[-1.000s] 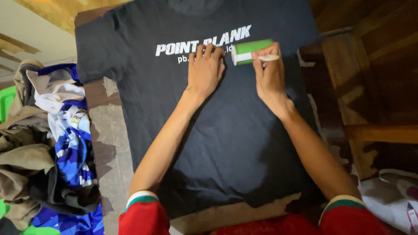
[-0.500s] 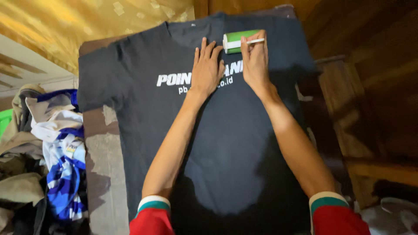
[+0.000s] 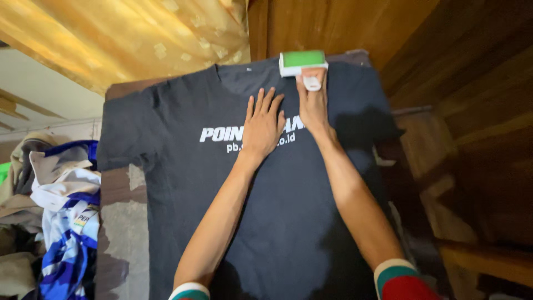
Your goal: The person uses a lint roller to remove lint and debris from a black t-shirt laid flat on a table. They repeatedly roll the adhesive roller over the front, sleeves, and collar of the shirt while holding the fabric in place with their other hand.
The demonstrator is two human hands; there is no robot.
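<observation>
Pinched in the right hand (image 3: 312,105), a green lint roller (image 3: 302,62) is pressed at the collar of the black T-shirt (image 3: 288,211), which is flattened on the table (image 3: 119,233) by the spread left hand (image 3: 262,126).

Warm, dim indoor light falls from the upper left of the frame, brightening the golden patterned curtain (image 3: 127,39). The dark wooden panelling (image 3: 461,83) at right sinks into shadow. The black cotton T-shirt (image 3: 183,166) shows soft shadows beside the arms. Edges bend slightly; focus is mildly soft.
</observation>
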